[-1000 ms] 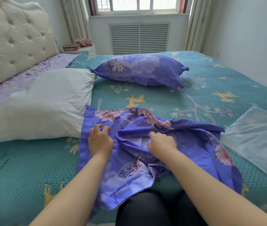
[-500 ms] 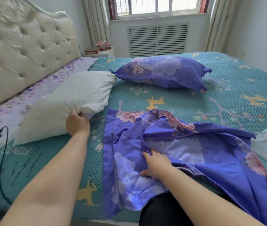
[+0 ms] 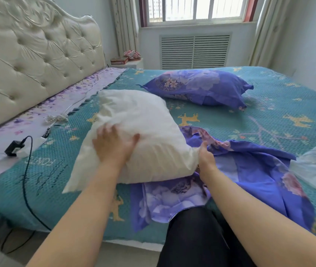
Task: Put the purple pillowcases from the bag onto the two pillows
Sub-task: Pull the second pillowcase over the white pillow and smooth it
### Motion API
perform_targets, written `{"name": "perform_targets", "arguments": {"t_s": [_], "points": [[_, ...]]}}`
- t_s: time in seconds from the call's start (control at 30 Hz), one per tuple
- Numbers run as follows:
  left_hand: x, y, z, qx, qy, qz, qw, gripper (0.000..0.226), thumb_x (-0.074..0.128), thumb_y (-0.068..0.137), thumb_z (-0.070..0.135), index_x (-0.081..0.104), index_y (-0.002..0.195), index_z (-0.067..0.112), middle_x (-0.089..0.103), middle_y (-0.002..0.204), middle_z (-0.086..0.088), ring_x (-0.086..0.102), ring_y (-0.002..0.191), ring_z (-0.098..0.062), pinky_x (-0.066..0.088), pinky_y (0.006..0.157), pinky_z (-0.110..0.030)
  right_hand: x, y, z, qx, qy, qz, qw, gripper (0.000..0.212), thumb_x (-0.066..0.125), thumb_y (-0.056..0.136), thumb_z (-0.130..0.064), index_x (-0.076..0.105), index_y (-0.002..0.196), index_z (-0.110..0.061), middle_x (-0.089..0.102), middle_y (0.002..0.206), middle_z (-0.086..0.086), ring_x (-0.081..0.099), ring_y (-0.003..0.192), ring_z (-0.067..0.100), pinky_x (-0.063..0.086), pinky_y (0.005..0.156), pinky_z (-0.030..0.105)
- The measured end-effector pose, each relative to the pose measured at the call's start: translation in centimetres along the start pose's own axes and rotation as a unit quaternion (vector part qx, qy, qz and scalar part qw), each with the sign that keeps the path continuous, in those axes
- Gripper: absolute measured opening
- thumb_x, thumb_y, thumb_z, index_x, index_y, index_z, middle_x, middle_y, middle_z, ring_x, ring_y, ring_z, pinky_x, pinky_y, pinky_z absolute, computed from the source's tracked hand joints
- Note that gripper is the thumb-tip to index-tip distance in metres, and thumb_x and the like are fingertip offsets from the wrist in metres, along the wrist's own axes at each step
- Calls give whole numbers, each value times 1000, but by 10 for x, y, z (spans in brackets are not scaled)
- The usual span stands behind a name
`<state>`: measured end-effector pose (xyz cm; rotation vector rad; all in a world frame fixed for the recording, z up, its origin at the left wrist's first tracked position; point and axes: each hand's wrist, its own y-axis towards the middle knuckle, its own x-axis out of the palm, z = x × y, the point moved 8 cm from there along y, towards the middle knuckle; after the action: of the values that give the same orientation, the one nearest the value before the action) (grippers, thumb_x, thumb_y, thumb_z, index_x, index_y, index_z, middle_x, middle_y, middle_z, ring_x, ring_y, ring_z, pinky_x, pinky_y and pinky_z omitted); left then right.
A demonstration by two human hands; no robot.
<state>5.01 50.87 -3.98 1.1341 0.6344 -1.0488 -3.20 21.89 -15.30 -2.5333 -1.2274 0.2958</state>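
A bare white pillow (image 3: 139, 112) lies tilted on the bed, its near right corner resting over the loose purple floral pillowcase (image 3: 249, 170) that is spread out crumpled in front of me. My left hand (image 3: 114, 147) grips the pillow's near side, thumb spread to the right. My right hand (image 3: 206, 158) is at the pillow's right corner and holds the pillowcase's edge there; its fingers are hidden by the fabric. A second pillow (image 3: 197, 85), inside a matching purple case, lies farther back. The clear plastic bag (image 3: 315, 170) lies flat at the right edge.
The bed has a teal patterned cover (image 3: 269, 120) and a tufted cream headboard (image 3: 37, 54) on the left. A black charger (image 3: 13, 148) with a cable trails off the bed's left side. A nightstand (image 3: 128, 62) with small items stands by the window.
My left hand left the pillowcase, took the white pillow and pulled it toward me over the pillowcase. My right hand shifted to the pillowcase's edge beside the pillow.
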Motion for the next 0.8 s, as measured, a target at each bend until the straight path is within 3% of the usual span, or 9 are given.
{"name": "perform_targets", "arguments": {"t_s": [0.1,0.17,0.27,0.33,0.43,0.5,0.6,0.7,0.8], "points": [[38,-13,-72,-248,-148,-138,948,120,65,61,75,5,150,20,4,157,-11,10,143,-37,17,113,-52,35,-12,-17,-5,-40,-100,994,90,55,71,-76,51,131,-8,57,128,7,56,117,29,45,99,41],[60,-31,-95,-335,-247,-173,893,132,74,63,63,-14,149,15,2,158,-15,10,144,-35,14,116,-46,55,-19,-17,13,-45,-129,991,109,75,49,-71,46,132,-7,59,125,10,61,108,30,52,88,41],[80,-30,-116,-377,-301,-178,857,139,81,55,61,-3,148,0,25,153,-18,28,140,-32,26,113,-38,93,-42,-13,61,32,-184,980,49,76,76,-24,57,116,-3,65,97,14,64,82,29,54,69,42],[79,-26,-110,-364,-331,-187,850,126,83,48,64,30,141,-4,44,143,-17,44,130,-30,39,105,-36,107,-51,-24,33,33,-186,981,39,68,73,-2,61,111,3,66,96,16,63,80,28,53,68,41],[39,-13,-78,-292,-405,-76,863,61,77,72,28,57,121,-1,60,124,-18,58,114,-30,47,91,-35,102,-71,-75,-132,2,-168,977,27,58,75,8,65,99,0,66,88,12,60,73,21,50,67,31],[-3,-9,-43,-219,-418,32,881,45,67,75,22,62,116,3,63,119,-19,59,111,-30,42,82,-31,78,-90,-114,-268,-74,-122,953,19,55,77,5,65,92,1,62,84,9,54,77,18,42,69,28],[-48,-15,12,-132,-469,142,862,27,63,76,23,64,102,16,67,107,-9,61,98,-21,39,73,-26,26,-130,-152,-443,-149,-36,883,15,56,80,5,62,93,8,60,93,15,52,85,22,32,70,23],[-59,-23,67,-51,-522,142,840,26,69,76,21,61,100,24,66,100,1,60,93,-10,44,74,-22,-29,-158,-151,-504,-189,31,842,20,58,81,2,63,100,5,61,108,16,57,96,32,42,78,30],[-64,-42,126,40,-563,108,818,25,71,73,14,57,87,28,60,84,11,56,82,-2,42,67,-15,-79,-186,-136,-533,-280,94,793,23,58,80,-6,65,101,-1,61,107,15,60,92,37,48,73,38]]}}
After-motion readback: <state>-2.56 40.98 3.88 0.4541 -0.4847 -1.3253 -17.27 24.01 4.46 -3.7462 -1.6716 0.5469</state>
